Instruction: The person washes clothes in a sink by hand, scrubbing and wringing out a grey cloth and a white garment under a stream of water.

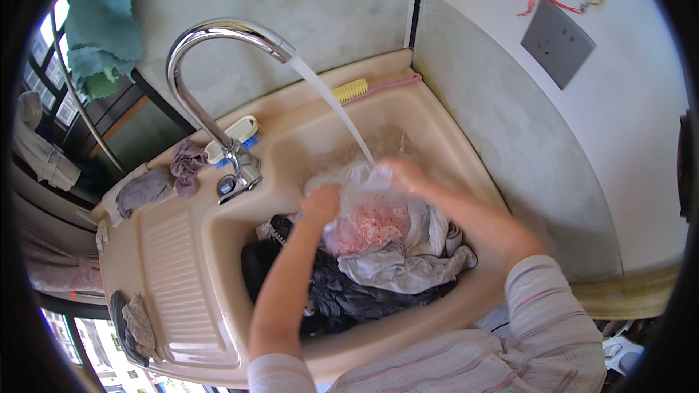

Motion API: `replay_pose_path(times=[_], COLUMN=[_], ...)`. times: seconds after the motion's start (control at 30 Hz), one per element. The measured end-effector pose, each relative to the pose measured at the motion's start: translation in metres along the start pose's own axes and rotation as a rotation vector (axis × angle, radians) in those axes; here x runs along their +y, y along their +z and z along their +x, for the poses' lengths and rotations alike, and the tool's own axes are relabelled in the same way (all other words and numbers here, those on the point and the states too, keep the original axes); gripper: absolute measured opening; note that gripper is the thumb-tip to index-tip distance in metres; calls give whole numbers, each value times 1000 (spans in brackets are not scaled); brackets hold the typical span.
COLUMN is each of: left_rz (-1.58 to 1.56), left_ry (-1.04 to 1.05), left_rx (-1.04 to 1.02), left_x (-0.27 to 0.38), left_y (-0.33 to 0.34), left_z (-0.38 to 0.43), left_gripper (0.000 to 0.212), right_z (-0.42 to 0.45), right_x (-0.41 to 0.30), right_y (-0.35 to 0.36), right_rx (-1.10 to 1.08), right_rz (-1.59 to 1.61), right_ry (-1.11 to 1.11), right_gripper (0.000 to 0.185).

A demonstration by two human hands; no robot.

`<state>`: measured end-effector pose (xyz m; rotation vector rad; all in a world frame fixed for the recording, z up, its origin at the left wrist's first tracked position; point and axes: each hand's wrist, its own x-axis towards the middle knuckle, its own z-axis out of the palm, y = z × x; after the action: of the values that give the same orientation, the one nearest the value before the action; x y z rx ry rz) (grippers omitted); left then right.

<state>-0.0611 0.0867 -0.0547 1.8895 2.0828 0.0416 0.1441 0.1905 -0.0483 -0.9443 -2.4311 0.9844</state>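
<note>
Water runs from a chrome gooseneck faucet [232, 30] into a beige laundry sink [453, 120]. My left hand [321, 204] grips a wet whitish cloth [357, 177] at its left side. On its right, my right hand [404, 176], blurred, is closed on the same cloth beside the falling stream. Below the hands lies a pink cloth with red dots [374, 224]; whether it is one piece with the whitish cloth I cannot tell. Nearer to me are a grey garment [407, 270] and dark wet clothes [360, 295].
A yellow-bristled brush [351, 90] with a pink handle lies on the back ledge. A white brush with blue bristles [234, 136] is behind the faucet base. Crumpled cloths [144, 188] rest on the left rim, beside the ribbed washboard [180, 284]. Walls bound the back and right.
</note>
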Motion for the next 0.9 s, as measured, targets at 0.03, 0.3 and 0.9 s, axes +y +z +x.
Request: replay_pose_path(times=[0.03, 0.3, 0.9], left_rz=[-64, -76, -1812], left_ry=[-73, -175, -59], left_rx=[11, -134, -84], left_x=[8, -2, 41], left_y=[26, 98, -98], left_z=[-3, 27, -49], left_gripper=[26, 23, 45], right_z=[-11, 2, -38], right_x=[19, 74, -127], right_y=[32, 94, -49], right_rx=[-33, -123, 177], right_rz=[-101, -318, 302], right_ry=[4, 236, -292], right_gripper=[22, 24, 35])
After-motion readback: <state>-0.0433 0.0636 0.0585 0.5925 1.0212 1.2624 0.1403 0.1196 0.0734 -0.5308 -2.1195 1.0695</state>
